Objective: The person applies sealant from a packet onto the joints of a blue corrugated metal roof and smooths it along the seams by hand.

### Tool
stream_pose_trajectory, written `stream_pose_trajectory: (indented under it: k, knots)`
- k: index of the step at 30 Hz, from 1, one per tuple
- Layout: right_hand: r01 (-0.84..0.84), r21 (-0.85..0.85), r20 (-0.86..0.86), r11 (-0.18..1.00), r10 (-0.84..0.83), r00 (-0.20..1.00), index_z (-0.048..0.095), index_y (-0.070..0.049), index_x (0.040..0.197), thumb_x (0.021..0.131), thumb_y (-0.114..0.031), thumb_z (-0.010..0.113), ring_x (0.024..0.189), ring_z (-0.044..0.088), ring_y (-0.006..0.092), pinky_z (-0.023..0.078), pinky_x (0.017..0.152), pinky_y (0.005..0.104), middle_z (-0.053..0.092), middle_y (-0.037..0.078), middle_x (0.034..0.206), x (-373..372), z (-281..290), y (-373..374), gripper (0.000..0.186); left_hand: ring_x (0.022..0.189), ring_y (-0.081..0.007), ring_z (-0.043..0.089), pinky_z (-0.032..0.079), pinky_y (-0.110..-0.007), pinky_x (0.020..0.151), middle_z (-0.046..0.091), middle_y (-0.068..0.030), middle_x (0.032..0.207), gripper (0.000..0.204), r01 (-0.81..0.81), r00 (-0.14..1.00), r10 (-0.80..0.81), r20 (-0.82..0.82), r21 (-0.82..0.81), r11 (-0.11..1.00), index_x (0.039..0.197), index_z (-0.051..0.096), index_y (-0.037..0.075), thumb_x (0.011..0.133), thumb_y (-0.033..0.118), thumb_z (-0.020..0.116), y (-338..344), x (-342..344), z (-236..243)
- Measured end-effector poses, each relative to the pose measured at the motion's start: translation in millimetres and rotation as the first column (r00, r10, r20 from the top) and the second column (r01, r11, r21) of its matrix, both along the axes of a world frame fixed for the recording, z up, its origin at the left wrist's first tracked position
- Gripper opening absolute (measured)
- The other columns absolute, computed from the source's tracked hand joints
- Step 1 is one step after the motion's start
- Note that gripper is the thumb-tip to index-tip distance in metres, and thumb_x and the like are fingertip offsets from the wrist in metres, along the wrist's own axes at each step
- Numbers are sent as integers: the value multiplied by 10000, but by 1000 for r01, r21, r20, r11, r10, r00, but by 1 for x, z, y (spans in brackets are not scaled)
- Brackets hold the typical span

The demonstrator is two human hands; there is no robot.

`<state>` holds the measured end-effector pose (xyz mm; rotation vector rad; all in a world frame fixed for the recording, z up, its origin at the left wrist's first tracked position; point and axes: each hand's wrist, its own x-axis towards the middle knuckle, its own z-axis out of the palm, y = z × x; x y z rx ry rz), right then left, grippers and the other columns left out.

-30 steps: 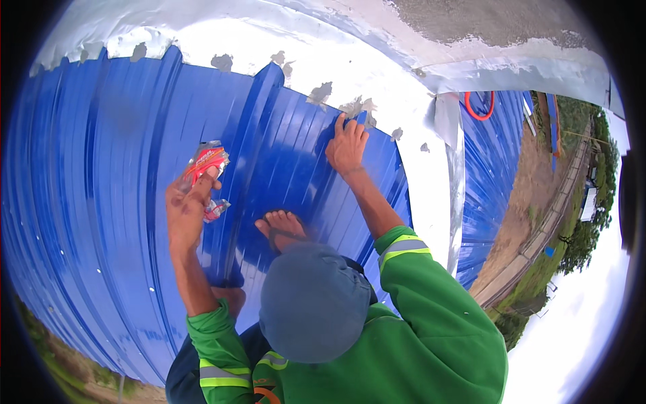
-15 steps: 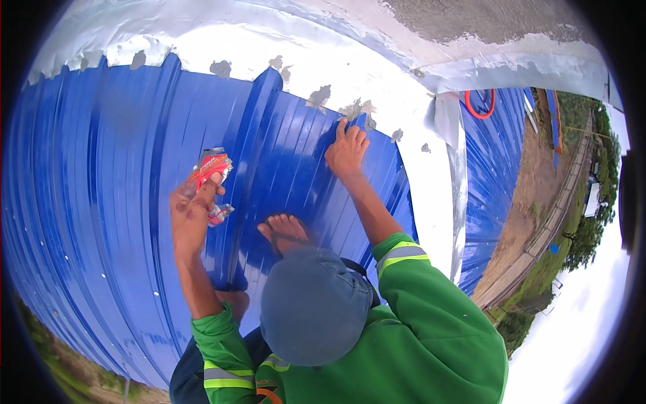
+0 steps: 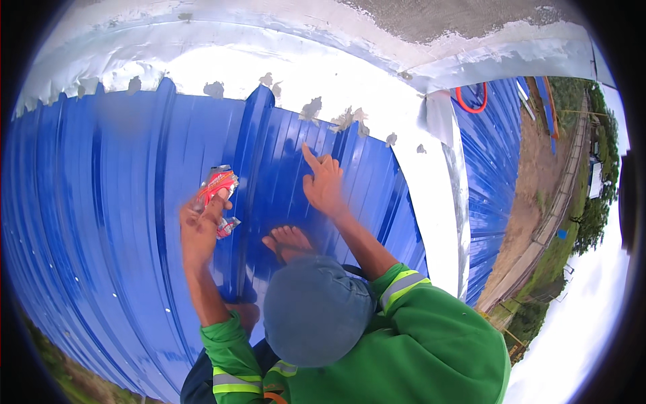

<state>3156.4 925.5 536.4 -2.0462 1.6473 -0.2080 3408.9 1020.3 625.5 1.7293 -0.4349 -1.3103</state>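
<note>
My left hand (image 3: 200,229) grips a crumpled red-and-silver plastic packet (image 3: 219,183), its torn end sticking up above my fingers. A lower piece of the packet shows beneath my thumb. To the right, my right hand (image 3: 326,187) is empty, index finger stretched out and the others partly curled. It hovers over the ribbed blue metal roofing (image 3: 134,195), a little short of the seam. Along that seam, dabs of grey sealant (image 3: 344,120) sit where the roofing's ribs meet the silvery-white flashing (image 3: 377,94). Whether paste coats the fingertip is too small to tell.
A bare foot in a sandal strap (image 3: 289,240) rests on the roofing between my arms. Beyond the flashing's raised edge lies another blue roof section (image 3: 488,175) with a red loop (image 3: 472,110). A concrete wall (image 3: 464,20) stands at the far side; ground drops away right.
My right hand has drawn back from the grey dabs at the seam, moving left and nearer to me. The left hand keeps its hold on the packet. The view has shifted slightly.
</note>
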Motion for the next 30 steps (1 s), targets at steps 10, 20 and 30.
stream_pose_trajectory:
  k: [10,20,30]
  knots:
    - [-190,231,516,954,45,856,566,-152,1437,813,26,481,938,446,211,397,879,322,492,74,983,39,72,20,655,541,8,389,310,-208,472,630,44,725,222,-15,1000,17,26,-88,996,1091,729,48,989,228,648,-5,-17,7]
    - [-260,352,701,899,-68,710,598,-138,1403,800,83,438,896,415,172,380,860,291,471,31,952,51,93,18,662,560,-5,383,278,-217,488,571,46,706,175,-131,988,136,75,-77,988,1012,720,38,952,200,689,-4,-16,9]
    - [-278,371,699,886,-70,712,602,-152,1401,798,65,433,897,412,161,378,856,282,474,25,961,49,98,13,662,664,-46,506,375,-224,576,612,22,769,278,-173,981,182,69,-123,977,1074,732,25,906,243,765,-9,-20,11]
